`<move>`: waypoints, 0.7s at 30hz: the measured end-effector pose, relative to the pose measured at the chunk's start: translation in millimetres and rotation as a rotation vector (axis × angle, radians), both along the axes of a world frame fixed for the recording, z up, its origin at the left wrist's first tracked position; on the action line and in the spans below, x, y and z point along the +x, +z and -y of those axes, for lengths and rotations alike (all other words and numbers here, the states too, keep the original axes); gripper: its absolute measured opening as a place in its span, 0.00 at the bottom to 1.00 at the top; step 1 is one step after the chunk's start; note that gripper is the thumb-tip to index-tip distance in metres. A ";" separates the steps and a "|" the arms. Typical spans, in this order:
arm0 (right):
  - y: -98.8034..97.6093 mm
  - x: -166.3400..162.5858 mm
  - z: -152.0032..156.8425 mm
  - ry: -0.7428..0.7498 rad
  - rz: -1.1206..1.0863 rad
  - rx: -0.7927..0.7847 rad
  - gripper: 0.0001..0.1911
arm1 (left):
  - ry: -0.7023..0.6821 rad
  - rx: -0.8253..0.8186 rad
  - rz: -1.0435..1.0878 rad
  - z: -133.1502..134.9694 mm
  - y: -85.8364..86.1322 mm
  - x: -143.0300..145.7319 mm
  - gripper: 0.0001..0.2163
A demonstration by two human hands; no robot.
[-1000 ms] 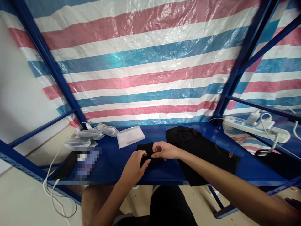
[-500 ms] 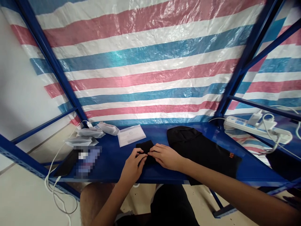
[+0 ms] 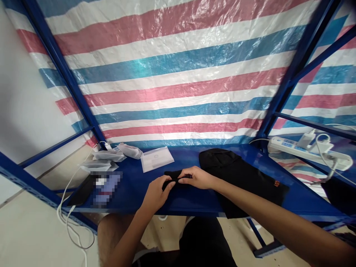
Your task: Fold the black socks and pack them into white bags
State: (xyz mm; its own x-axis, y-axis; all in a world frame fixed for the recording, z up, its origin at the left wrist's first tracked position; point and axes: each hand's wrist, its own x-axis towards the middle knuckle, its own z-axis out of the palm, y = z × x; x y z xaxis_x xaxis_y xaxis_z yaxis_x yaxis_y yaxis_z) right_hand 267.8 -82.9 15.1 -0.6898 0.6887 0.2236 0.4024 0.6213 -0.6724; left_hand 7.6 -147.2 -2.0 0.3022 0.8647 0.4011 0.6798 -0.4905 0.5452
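A small piece of folded black fabric (image 3: 172,174) lies on the blue shelf in front of me. My left hand (image 3: 156,193) pinches its left side between thumb and fingers. On its right side, the thumb and curled fingers of my right hand (image 3: 197,177) grip the same fabric, so both thumbs come close together over it. Parts of the cloth are hidden under my fingers. Beyond my right hand a larger black garment (image 3: 236,174) is spread flat, with orange lettering near its right end; my right forearm passes over it.
The blue metal shelf (image 3: 130,193) also bears a clear document sleeve (image 3: 157,158), several wrapped plastic packets (image 3: 104,155), a black flat item (image 3: 83,191) and a blurred patch at left. A white power strip (image 3: 308,150) with plugs and cables is at right. Striped sheeting (image 3: 178,89) hangs behind.
Both hands have closed further on the small black fabric, which now looks folded over and shorter. My right-hand fingers have gone from lying flatter to a curled pinch. The view shifted slightly.
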 end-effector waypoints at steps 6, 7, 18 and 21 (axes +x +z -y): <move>7.4 -9.9 -7.3 -0.068 0.113 0.297 0.22 | 0.142 0.028 0.046 -27.6 -4.0 3.7 0.15; 7.9 -10.8 -11.2 -0.058 0.131 0.312 0.22 | 0.157 0.040 0.037 -32.9 -4.9 3.6 0.16; 15.0 -16.5 -64.8 -0.041 0.100 -0.063 0.25 | 0.185 -0.139 0.045 -75.2 0.1 14.4 0.17; 25.2 -19.4 -65.0 0.020 0.176 -0.035 0.21 | 0.250 -0.150 0.145 -81.0 -2.4 14.9 0.16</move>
